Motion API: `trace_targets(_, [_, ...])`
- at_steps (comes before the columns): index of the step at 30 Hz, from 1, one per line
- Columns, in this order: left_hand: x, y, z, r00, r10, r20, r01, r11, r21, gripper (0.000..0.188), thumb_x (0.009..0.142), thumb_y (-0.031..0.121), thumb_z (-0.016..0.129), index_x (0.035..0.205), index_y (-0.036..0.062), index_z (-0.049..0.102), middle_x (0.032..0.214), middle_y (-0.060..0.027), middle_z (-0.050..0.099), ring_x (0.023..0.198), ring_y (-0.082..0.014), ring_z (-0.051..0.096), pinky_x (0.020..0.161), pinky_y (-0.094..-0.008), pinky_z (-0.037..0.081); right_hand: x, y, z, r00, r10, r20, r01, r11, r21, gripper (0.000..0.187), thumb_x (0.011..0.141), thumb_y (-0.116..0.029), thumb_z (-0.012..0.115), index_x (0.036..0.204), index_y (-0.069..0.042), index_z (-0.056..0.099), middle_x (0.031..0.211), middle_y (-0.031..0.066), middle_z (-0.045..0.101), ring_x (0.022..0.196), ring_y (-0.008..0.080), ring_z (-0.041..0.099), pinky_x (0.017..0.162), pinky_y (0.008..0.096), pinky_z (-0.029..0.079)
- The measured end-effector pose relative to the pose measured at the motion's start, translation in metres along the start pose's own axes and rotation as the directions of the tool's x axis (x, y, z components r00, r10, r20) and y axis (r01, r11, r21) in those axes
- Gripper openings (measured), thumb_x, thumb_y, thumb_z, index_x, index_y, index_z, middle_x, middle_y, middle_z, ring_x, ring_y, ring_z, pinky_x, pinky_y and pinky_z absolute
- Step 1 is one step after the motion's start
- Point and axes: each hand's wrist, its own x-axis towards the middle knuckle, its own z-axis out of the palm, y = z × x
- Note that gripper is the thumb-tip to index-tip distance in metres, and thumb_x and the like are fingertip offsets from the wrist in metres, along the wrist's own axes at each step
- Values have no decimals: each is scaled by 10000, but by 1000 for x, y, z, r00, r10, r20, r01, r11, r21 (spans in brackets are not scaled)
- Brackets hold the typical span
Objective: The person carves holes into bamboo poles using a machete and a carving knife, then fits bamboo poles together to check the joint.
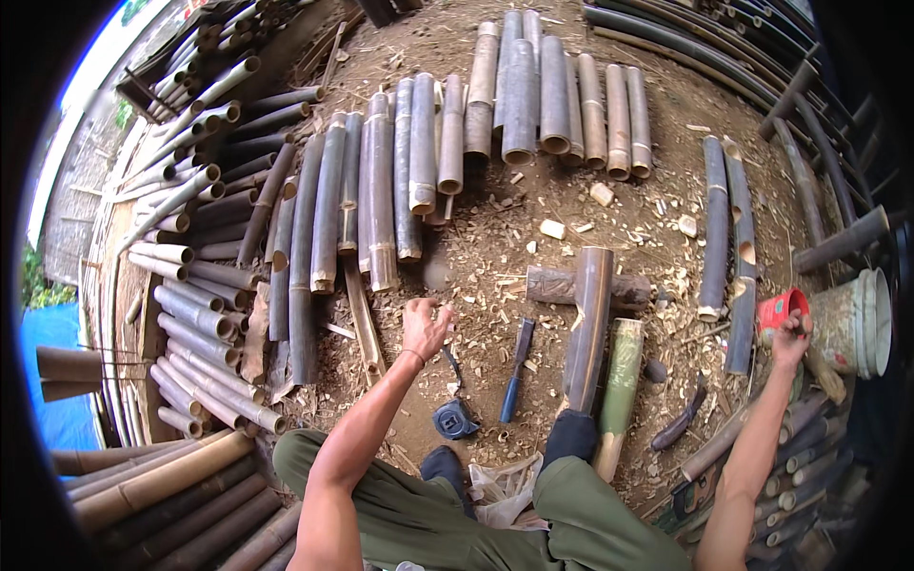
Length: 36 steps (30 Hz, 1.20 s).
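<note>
The left hand (426, 328) hangs above the chip-strewn ground (486, 276), its fingers half curled; I cannot tell whether they pinch anything. The right hand (792, 333), well apart to the right, has its fingers bent inward at the red container (776, 312); whether they grip the rim or something small, I cannot tell.

Between the two hands lies the thick brown bamboo section (587, 324), to the right of the left hand and left of the right one, touched by neither. It lies across a short log (552, 285), its near end beside the dark-covered right foot (571, 437). A greenish bamboo piece (624, 376) is just to its right. To its left lies a blue-handled tool (511, 395), and farther left and nearer, a blue tape measure (454, 419), close to the left foot (443, 464). Beside the red container is a pale bucket (830, 324).

Farther out, cut bamboo lengths (519, 100) lie in a row on the far side, two longer notched pieces (714, 228) lie to the right, and stacked bamboo (195, 309) fills the left.
</note>
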Motion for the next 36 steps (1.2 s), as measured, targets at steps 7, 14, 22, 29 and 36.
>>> trace_targets(7, [33, -33, -45, 872, -34, -488, 248, 891, 380, 764, 739, 324, 793, 1309, 20, 386, 1347, -211, 394, 1262, -402, 401, 1032, -481, 406, -126, 137, 78, 922, -14, -386, -213, 815, -539, 281, 891, -369, 674, 911, -117, 549, 774, 10, 555, 686, 118, 569, 575, 270, 475])
trace_targets(14, [87, -58, -63, 902, -141, -409, 217, 965, 145, 829, 825, 259, 734, 1443, -10, 252, 1247, -262, 492, 1141, -403, 520, 945, -475, 477, -209, 227, 87, 964, 45, -260, -261, 19, -965, 377, 833, -94, 734, 1102, -13, 482, 796, 35, 572, 549, 117, 548, 495, 265, 462])
trace_targets(22, [133, -43, -59, 897, 290, -333, -31, 795, 606, 812, 777, 290, 703, 1435, -2, 328, 1484, -206, 312, 1401, -354, 288, 1165, -479, 230, -199, 250, 39, 985, 150, 80, 131, -372, -919, 448, 783, -123, 729, 1180, -52, 533, 977, 142, 625, 843, 290, 629, 787, 398, 490])
trace_targets(29, [183, 12, -31, 935, 161, -317, 7, 883, 469, 860, 721, 538, 774, 1315, 8, 449, 1297, -170, 500, 1255, -330, 449, 1048, -447, 339, -197, 263, 43, 975, 224, -3, 100, -445, -890, 467, 761, -110, 693, 1196, -50, 534, 1045, 174, 602, 995, 366, 592, 878, 437, 462])
trace_targets(36, [213, 20, -26, 941, -56, -334, 206, 879, 431, 676, 761, 484, 761, 1181, 16, 511, 1170, -181, 571, 1116, -307, 559, 946, -440, 399, -226, 261, 66, 953, 191, 235, 302, -546, -782, 593, 793, -95, 655, 1338, 4, 444, 1279, 220, 444, 1147, 395, 482, 984, 455, 410])
